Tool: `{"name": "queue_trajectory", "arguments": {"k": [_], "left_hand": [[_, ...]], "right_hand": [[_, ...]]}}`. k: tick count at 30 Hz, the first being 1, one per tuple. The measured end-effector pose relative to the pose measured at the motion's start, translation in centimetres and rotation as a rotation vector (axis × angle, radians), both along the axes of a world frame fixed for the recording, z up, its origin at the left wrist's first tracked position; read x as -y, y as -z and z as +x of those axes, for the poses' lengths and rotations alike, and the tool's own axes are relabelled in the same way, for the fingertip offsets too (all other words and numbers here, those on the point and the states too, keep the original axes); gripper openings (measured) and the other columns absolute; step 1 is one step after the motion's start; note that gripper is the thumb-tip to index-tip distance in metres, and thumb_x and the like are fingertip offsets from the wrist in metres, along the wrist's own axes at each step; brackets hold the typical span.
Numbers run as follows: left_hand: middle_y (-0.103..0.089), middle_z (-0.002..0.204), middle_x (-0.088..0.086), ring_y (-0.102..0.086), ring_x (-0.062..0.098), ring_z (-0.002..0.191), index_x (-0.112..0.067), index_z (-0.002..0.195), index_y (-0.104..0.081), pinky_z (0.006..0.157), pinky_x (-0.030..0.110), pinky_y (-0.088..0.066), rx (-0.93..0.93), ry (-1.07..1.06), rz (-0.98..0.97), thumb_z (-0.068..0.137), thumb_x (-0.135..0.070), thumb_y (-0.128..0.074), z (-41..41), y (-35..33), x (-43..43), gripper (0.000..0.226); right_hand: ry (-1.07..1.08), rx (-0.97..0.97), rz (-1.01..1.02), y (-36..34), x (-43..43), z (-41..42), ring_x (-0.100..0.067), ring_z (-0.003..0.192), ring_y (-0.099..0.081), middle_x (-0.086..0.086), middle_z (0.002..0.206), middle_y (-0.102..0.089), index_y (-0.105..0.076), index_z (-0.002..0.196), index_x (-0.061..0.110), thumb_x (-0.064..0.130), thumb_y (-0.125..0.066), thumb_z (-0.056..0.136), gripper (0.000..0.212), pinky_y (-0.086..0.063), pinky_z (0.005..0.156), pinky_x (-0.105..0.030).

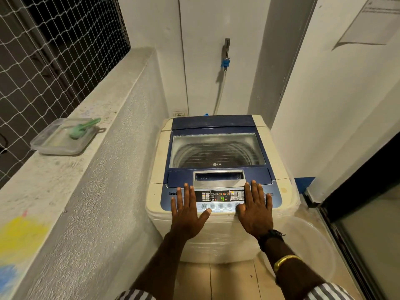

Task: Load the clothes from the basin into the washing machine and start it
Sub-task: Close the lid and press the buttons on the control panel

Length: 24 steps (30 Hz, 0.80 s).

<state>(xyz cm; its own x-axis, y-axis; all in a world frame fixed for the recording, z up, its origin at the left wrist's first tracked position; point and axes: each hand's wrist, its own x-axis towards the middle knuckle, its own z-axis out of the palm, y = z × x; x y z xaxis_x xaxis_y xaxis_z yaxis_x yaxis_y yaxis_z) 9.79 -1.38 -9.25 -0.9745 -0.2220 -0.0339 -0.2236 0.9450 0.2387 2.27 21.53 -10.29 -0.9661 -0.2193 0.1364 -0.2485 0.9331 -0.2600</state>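
Note:
A cream and blue top-loading washing machine stands in front of me with its glass lid shut. Its control panel is lit and the display shows a green 4. My left hand lies flat on the panel's left side, fingers straight, thumb by the row of round buttons. On the panel's right side rests my right hand, also flat, its thumb near the rightmost button. A clear plastic basin sits on the floor to the right of the machine. No clothes show in it.
A rough concrete ledge runs along the left, carrying a clear tray with a green brush. Netting covers the opening behind it. A tap with a hose hangs on the back wall. A dark-framed glass door closes the right side.

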Motion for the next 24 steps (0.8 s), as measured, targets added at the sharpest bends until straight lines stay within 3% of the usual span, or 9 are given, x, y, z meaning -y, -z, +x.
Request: {"name": "queue_trajectory", "arguments": {"k": [7, 14, 20, 24], "left_hand": [[0.029, 0.16, 0.003, 0.023, 0.028, 0.149, -0.021, 0.154, 0.017, 0.115, 0.046, 0.02, -0.023, -0.004, 0.002, 0.07, -0.089, 0.011, -0.1, 0.23, 0.05, 0.108], [0.008, 0.164, 0.005, 0.007, 0.03, 0.151, -0.024, 0.153, 0.011, 0.118, 0.051, 0.004, -0.08, -0.025, 0.007, 0.079, -0.087, 0.0, -0.11, 0.72, 0.09, 0.098], [0.019, 0.162, 0.002, 0.015, 0.028, 0.15, -0.029, 0.149, 0.021, 0.118, 0.05, 0.01, -0.078, -0.021, 0.019, 0.074, -0.089, 0.005, -0.15, 0.63, 0.03, 0.098], [0.015, 0.163, 0.003, 0.012, 0.029, 0.151, -0.027, 0.151, 0.016, 0.118, 0.05, 0.008, -0.074, -0.024, 0.016, 0.075, -0.089, 0.003, -0.17, 0.7, 0.04, 0.099]], "right_hand": [[0.002, -0.001, 0.001, 0.05, 0.01, -0.06, -0.031, 0.154, -0.022, -0.011, 0.166, -0.024, -0.028, 0.159, 0.014, 0.051, -0.024, 0.091, 0.078, -0.015, 0.122, -0.058], [-0.009, -0.009, -0.019, -0.05, -0.01, 0.0, -0.033, 0.153, -0.023, -0.012, 0.166, -0.025, -0.031, 0.158, 0.013, 0.051, -0.024, 0.091, 0.078, -0.016, 0.122, -0.059], [-0.005, -0.008, -0.022, -0.16, 0.05, 0.05, -0.032, 0.154, -0.022, -0.011, 0.166, -0.024, -0.03, 0.158, 0.014, 0.051, -0.023, 0.09, 0.078, -0.014, 0.123, -0.058], [-0.006, -0.02, -0.019, -0.19, 0.02, 0.09, -0.033, 0.152, -0.026, -0.012, 0.165, -0.028, -0.034, 0.157, 0.012, 0.05, -0.026, 0.091, 0.076, -0.018, 0.121, -0.059]]}}
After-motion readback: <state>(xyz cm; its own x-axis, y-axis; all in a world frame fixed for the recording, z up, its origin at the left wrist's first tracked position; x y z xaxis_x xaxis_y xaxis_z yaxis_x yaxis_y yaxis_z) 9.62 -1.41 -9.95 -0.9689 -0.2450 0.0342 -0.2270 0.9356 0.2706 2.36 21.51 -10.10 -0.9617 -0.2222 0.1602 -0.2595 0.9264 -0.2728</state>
